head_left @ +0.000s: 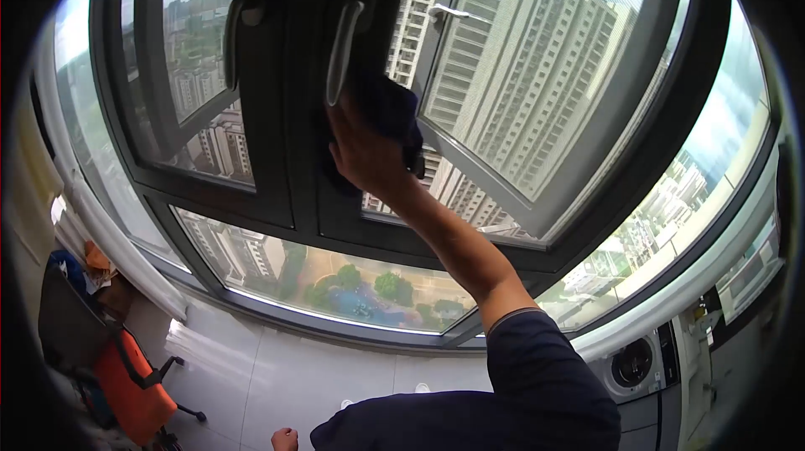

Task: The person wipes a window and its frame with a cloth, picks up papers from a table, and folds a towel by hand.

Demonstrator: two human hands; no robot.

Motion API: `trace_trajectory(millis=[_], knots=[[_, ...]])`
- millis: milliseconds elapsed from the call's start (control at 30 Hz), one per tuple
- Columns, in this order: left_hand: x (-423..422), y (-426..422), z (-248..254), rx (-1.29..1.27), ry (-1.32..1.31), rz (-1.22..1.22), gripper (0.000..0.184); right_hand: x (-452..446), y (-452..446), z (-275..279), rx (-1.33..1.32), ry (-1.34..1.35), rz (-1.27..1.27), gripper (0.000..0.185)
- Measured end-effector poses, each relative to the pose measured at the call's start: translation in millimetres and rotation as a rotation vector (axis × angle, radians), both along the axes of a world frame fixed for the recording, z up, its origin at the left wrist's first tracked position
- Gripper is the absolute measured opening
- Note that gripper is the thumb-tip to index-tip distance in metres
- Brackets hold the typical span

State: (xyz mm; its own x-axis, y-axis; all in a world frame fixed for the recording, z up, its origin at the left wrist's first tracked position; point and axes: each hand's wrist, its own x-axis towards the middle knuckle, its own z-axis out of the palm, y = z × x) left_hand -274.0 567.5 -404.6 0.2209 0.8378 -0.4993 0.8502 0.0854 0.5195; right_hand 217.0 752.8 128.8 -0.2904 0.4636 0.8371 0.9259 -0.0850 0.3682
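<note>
With my right hand [369,153] raised, I press a dark blue cloth [387,111] to the dark window frame [335,199], just below a silver window handle [342,53]. The fingers are wrapped in or around the cloth and partly hidden by it. Far below, near the bottom edge, my left hand [285,439] hangs low with its fingers curled. Nothing shows in it, and the frame edge cuts part of it off. Another handle [239,36], darker, is on the sash to the left.
An inner sash with a white handle [449,12] is at the right, with tall buildings outside. An orange chair [134,388] stands at lower left on the tiled floor [302,363]. A washing machine [633,363] is at lower right. White curtains [126,246] hang at the side.
</note>
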Motion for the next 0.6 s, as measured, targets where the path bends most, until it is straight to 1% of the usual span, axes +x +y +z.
trace_trajectory(millis=[33,100,167,200,267,333,400,433,533,600], knots=[[6.7,5.9,-3.8,-0.022,-0.002,-0.061,0.031,-8.0,-15.3,-14.2,0.018,-0.082,-0.027,0.051],[17.6,14.7,-2.4,-0.054,-0.001,-0.162,0.032,-2.2,-31.6,-61.1,0.013,-0.247,-0.094,0.045],[25.2,24.0,4.8,-0.061,0.003,-0.237,0.033,13.7,-47.1,-93.4,-0.063,-0.018,0.109,0.039],[28.0,27.9,8.8,-0.062,0.003,-0.260,0.034,17.8,-62.5,-96.8,-0.073,0.122,0.237,0.038],[31.3,36.4,17.2,-0.052,0.005,-0.282,0.035,46.4,-72.9,-129.5,-0.251,0.395,0.256,0.042],[35.2,42.9,26.4,-0.039,0.011,-0.289,0.036,64.9,-89.9,-135.9,-0.306,0.413,0.226,0.045],[38.3,49.6,33.8,-0.031,0.021,-0.298,0.038,83.8,-125.9,-120.6,-0.244,0.178,0.124,0.049],[40.8,52.8,36.4,-0.030,0.023,-0.304,0.038,94.5,-140.6,-121.1,-0.273,0.180,0.063,0.056],[46.8,55.0,40.4,-0.037,0.038,-0.311,0.040,116.1,-190.9,-98.5,-0.217,0.174,-0.044,0.061],[52.1,53.1,40.0,-0.052,0.049,-0.330,0.042,148.4,-219.5,-117.0,-0.158,0.242,-0.168,0.067]])
